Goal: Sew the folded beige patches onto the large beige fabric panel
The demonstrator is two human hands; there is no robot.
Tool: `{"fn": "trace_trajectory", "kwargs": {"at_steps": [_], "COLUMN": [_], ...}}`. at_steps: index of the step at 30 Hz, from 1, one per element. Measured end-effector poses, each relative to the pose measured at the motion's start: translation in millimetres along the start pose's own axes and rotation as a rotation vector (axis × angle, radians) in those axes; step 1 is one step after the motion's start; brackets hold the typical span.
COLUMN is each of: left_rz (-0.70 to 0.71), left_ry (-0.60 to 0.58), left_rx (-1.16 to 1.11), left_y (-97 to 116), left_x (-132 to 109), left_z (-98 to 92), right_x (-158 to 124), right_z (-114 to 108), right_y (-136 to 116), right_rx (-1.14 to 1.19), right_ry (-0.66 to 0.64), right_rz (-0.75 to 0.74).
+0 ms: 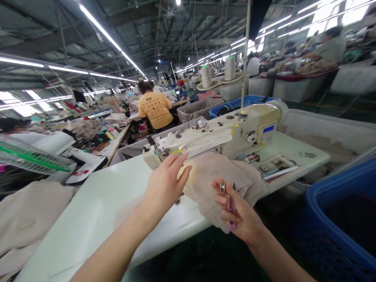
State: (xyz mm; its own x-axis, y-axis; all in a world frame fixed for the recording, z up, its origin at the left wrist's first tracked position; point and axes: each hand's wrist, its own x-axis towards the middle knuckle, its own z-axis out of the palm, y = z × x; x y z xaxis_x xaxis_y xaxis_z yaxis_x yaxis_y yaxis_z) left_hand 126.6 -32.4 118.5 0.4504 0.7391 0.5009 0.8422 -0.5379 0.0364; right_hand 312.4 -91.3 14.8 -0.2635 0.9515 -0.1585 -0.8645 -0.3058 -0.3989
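In the head view, my right hand (242,215) pinches a small metal bobbin (223,187) between thumb and forefinger. The same hand's other fingers curl around purple thread snips (231,213), with a dark blade tip showing above. My left hand (167,176) is open, thumb apart from the fingers, just in front of the needle end of a cream sewing machine (214,135). Whether its fingertips touch the machine I cannot tell. Beige fabric (211,168) lies under the machine arm and hangs over the front table edge, behind and beside my right hand.
A pale green table (117,192) carries the machine. On its right is a parts tray (277,166). Blue baskets (314,199) stand at the right and behind. More beige fabric (29,215) lies at the left. Thread cones (206,76) stand above; a person in yellow (155,109) sits ahead.
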Motion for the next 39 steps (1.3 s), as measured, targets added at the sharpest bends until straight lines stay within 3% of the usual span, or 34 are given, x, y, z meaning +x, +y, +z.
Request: {"fn": "trace_trajectory", "kwargs": {"at_steps": [6, 9, 11, 14, 20, 23, 26, 28, 31, 34, 39], "left_rz": [0.145, 0.099, 0.028, 0.067, 0.196, 0.169, 0.102, 0.069, 0.068, 0.077, 0.028], "left_ry": [0.034, 0.001, -0.087, -0.123, -0.223, -0.256, -0.244, -0.232, -0.279, -0.336, -0.291], "left_rx": [0.169, 0.125, 0.026, -0.013, -0.084, -0.105, -0.112, -0.113, -0.1, -0.064, -0.027], "left_y": [-8, -21, -29, -33, -23, -24, -26, -26, -22, -18, -22], "left_x": [71, 102, 122, 147, 170, 179, 191, 193, 181, 153, 117], "left_z": [-0.8, 2.1, 2.5, 2.6, 13.6, 16.0, 3.3, -11.8, -31.1, -35.6, -21.9], "right_x": [-1, 3, 10, 20, 27, 30, 39, 49, 71, 97, 127], "right_z": [8, -1, -8, -9, 12, 20, 30, 42, 64, 86, 107], "right_y": [-6, -2, -3, -12, -43, -59, -81, -98, -122, -136, -136], "right_rx": [0.13, 0.033, -0.069, -0.23, -0.477, -0.634, -0.861, -1.027, -1.318, -1.752, -2.021], "right_ry": [0.03, 0.084, 0.138, 0.184, 0.231, 0.238, 0.302, 0.381, 0.393, 0.256, 0.003], "right_rz": [-0.045, -0.088, -0.097, -0.132, -0.312, -0.464, -0.648, -0.816, -1.042, -1.231, -1.164]}}
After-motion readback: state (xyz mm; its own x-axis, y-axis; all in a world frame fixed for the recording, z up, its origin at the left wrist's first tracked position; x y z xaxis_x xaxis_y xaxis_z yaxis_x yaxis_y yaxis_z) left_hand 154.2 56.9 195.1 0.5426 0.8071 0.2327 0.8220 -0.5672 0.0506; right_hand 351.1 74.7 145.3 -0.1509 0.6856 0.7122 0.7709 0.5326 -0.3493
